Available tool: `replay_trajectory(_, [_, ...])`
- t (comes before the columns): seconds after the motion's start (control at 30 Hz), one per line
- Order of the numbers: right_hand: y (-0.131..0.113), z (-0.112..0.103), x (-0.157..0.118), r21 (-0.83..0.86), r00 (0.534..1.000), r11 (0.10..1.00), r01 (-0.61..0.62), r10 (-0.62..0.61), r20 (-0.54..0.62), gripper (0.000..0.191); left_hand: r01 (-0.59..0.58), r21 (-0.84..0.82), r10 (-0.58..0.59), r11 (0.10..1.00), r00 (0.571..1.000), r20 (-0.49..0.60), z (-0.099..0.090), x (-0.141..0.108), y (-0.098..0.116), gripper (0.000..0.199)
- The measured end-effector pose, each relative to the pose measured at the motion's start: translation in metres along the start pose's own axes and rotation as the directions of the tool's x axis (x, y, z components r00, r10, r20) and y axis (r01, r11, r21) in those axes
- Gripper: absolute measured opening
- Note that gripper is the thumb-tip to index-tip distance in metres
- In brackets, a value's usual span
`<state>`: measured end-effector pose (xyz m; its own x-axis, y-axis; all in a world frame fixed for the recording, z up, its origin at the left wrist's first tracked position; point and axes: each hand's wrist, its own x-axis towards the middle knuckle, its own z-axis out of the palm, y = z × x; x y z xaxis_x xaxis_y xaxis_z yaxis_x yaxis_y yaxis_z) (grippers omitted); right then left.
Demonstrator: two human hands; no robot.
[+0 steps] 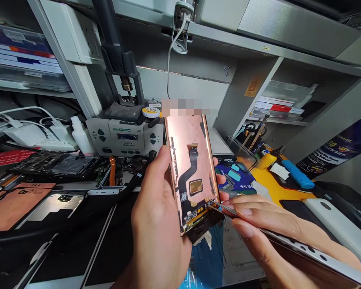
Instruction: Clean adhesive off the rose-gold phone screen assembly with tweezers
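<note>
My left hand is wrapped round a copper-backed phone screen, held tilted up with its inner side toward me. A black flex cable runs down that side to a strip of small parts along the bottom edge. Below this edge hangs a dark flap. My right hand pinches a pair of metal tweezers with holes along the arm. The tips reach the lower right corner of the screen, at the small parts; whether they grip anything there is too small to tell.
Behind stands a grey hot-air station. Opened phones and a copper-coloured panel lie at left, near a thick black hose. At right are a clear tray, a blue-handled tool and a spray can.
</note>
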<state>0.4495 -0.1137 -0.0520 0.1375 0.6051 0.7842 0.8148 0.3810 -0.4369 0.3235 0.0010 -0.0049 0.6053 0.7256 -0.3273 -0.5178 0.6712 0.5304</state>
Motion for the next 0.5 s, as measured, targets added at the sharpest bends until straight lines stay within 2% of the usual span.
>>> replay_trajectory(0.13, [0.002,-0.003,-0.002,-0.015,1.0,1.0,0.008,-0.008,0.015,0.032,-0.006,0.069,0.008,0.998,1.0,-0.024,0.0,0.002,-0.004,0.049])
replay_trajectory(0.23, [0.002,-0.003,-0.002,-0.024,1.0,1.0,-0.012,0.012,-0.015,0.029,-0.05,0.039,0.049,0.998,0.998,0.029,-0.005,0.004,-0.011,0.044])
replay_trajectory(0.4, [0.003,-0.006,-0.004,-0.026,0.999,0.999,-0.026,0.026,0.021,0.029,-0.145,0.048,0.136,0.988,0.98,0.147,-0.012,-0.003,-0.016,0.048])
replay_trajectory(0.5, [0.002,-0.006,-0.004,-0.02,0.999,0.999,-0.031,0.03,-0.01,0.029,-0.177,0.042,0.169,0.983,0.973,0.159,-0.014,-0.007,-0.016,0.045])
